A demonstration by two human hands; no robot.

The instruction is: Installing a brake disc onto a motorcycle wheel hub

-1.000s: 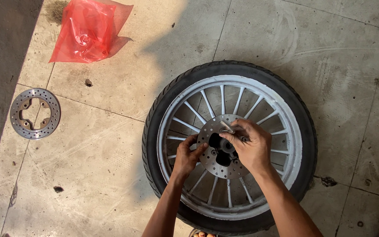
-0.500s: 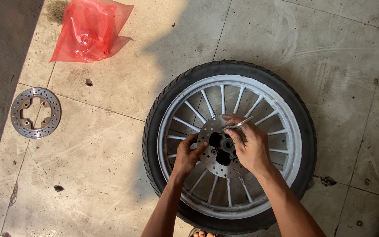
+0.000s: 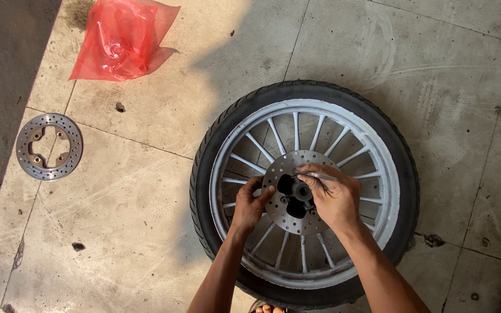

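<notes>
A motorcycle wheel [image 3: 401,174] with a black tyre and silver spokes lies flat on the concrete floor. A drilled brake disc [image 3: 282,208] sits on its hub. My left hand [image 3: 249,203] grips the disc's left edge with the fingers curled over it. My right hand [image 3: 333,197] rests over the hub's right side and holds a thin metal tool [image 3: 319,175] that points left across the disc.
A second brake disc [image 3: 49,146] lies loose on the floor at the left. A crumpled red plastic bag [image 3: 120,37] sits at the top left. Toes [image 3: 268,308] show at the bottom edge. Shadow covers the far left strip of floor.
My right hand has shifted slightly right and down over the hub, and the thin tool now shows along its top. My left hand stays on the disc's edge.
</notes>
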